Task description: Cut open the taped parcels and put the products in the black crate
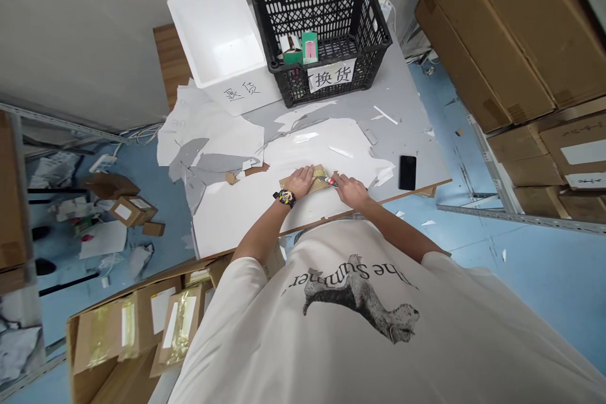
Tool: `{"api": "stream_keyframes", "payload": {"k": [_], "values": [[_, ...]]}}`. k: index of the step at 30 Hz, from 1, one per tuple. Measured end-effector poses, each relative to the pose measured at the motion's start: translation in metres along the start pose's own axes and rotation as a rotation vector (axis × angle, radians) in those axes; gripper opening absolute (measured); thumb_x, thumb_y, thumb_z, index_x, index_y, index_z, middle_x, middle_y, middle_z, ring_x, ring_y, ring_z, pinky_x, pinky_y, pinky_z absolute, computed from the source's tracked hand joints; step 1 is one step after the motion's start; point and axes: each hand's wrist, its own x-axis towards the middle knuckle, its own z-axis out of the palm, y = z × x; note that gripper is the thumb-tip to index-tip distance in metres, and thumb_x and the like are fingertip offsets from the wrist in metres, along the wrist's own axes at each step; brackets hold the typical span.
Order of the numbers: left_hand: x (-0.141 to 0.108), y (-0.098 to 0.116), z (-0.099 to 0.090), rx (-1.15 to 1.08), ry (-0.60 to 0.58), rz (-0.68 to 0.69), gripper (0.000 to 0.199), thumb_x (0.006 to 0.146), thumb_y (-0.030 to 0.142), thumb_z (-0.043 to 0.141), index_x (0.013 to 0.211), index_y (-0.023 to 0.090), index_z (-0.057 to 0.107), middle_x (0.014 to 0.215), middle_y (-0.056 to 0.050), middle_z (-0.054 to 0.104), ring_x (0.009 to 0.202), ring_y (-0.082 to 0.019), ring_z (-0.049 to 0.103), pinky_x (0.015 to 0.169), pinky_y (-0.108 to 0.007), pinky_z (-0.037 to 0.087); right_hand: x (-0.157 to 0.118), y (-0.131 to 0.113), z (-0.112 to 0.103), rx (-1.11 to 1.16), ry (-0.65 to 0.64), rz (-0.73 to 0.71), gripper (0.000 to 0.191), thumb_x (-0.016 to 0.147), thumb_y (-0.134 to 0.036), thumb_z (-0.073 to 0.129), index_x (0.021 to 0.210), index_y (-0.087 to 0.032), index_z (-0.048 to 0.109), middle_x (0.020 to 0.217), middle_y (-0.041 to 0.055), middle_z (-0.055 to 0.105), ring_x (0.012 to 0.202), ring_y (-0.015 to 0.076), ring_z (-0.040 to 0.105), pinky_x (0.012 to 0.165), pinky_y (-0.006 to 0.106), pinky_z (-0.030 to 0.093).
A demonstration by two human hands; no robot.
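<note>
Near the front edge of the table, a small cardboard box (320, 172) with yellowish tape lies on white sheeting. My left hand (301, 182), with a watch on its wrist, holds the box down from its left side. My right hand (351, 192) is closed around a utility knife (332, 182) with a red part on its handle. The blade points left and meets the taped face of the box. How deep the blade sits cannot be made out.
A white foam box (215, 31) and a black plastic crate (331, 85) holding small boxes stand at the back. A phone (407, 172) lies right, torn white sheeting (213, 123) left. Taped cartons (137, 322) sit front left; large cartons (502, 38) are stacked right.
</note>
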Motion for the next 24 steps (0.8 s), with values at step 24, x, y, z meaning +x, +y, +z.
{"api": "stream_keyframes", "payload": {"k": [24], "values": [[0.000,0.003,-0.004,-0.032,-0.007,0.016,0.051,0.118,0.035,0.044,0.153,0.011,0.072,0.146,-0.026,0.079,0.137,-0.035,0.077,0.124,-0.058,0.059,0.017,0.054,-0.063,0.008,0.095,0.026,0.063,0.120,-0.035,0.041,0.181,-0.021,0.047,0.155,0.0227,0.068,0.128,0.0402,0.068,0.102,0.045,0.055]]}}
